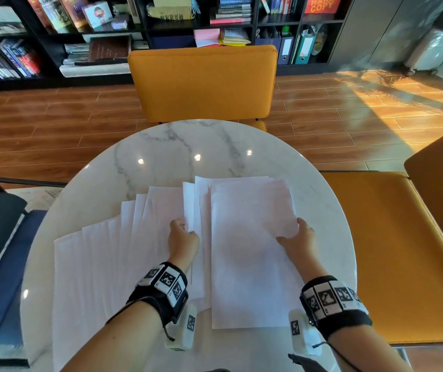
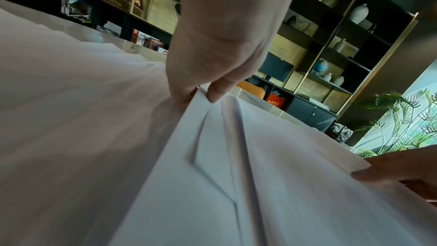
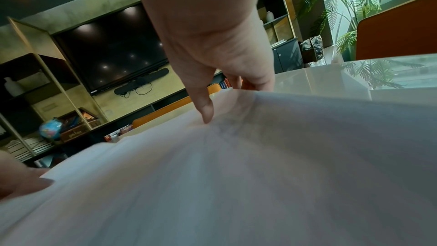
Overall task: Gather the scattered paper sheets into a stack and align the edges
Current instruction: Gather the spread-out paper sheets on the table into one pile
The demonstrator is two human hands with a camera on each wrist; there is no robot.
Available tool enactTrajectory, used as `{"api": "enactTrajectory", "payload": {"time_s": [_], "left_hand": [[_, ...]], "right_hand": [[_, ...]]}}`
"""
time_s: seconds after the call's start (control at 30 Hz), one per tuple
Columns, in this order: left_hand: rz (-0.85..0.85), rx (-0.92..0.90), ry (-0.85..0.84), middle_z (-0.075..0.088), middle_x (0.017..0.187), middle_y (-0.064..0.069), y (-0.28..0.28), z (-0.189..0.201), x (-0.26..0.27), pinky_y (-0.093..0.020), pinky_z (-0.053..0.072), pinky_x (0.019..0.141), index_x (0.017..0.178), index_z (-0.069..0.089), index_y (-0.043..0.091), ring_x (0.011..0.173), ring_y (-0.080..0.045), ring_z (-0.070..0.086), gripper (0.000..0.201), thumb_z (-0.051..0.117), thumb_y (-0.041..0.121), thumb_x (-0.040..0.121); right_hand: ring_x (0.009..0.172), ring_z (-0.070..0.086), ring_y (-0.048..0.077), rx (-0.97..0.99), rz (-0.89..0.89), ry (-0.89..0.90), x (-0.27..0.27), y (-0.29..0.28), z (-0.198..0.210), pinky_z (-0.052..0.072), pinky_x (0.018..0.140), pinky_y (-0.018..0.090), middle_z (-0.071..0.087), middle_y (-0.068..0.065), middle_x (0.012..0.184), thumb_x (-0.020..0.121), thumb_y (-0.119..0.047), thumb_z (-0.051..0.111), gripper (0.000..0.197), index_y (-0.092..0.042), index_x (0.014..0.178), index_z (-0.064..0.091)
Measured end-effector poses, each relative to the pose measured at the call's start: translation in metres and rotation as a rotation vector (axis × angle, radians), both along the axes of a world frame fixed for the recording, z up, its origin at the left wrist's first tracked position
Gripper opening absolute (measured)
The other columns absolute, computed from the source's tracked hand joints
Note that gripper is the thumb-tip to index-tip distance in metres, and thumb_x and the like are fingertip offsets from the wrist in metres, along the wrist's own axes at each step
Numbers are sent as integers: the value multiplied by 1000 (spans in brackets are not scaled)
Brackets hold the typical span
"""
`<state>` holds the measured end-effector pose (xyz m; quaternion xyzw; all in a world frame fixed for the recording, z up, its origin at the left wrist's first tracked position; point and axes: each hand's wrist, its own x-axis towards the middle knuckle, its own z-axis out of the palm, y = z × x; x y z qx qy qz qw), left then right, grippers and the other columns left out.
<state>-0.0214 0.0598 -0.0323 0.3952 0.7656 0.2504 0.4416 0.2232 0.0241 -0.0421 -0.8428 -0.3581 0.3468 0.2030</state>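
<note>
Gathering fanned sheets (image 1: 123, 253) on the desk (image 1: 177, 146): left hand (image 1: 182, 238) pinching a lifted edge, right hand (image 1: 297, 238) gripping the stack (image 1: 252, 253), best sliding left sheets rightward, keeping edges low.

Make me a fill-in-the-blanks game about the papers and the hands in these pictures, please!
1. The paper sheets lie fanned out on a round white ____ table.
2. The left hand pinches the edge of some sheets between its fingers and ____.
3. The right hand holds the ____ edge of the sheets on the right.
4. The chair across the table is ____ in colour.

Missing words: marble; thumb; right; orange
</note>
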Motion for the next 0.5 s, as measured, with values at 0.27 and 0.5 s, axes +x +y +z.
{"api": "enactTrajectory", "payload": {"time_s": [0.27,0.5], "left_hand": [[-23,14,-61,49,135,-19,-3,-1,9,-34,43,78,140,32,7,108,-32,54,46,30,5,94],[-160,64,-88,58,125,-12,-8,2,9,-33,48,80,137,36,14,98,-28,59,48,45,12,89]], "right_hand": [[123,50,35,-29,119,26,-20,6,1,43,100,41,42,17,140,85,-23,64,70,-8,145,31],[110,57,31,0,199,33,-23,0,0,45,95,33,45,13,131,86,-27,61,52,-9,133,49]]}}
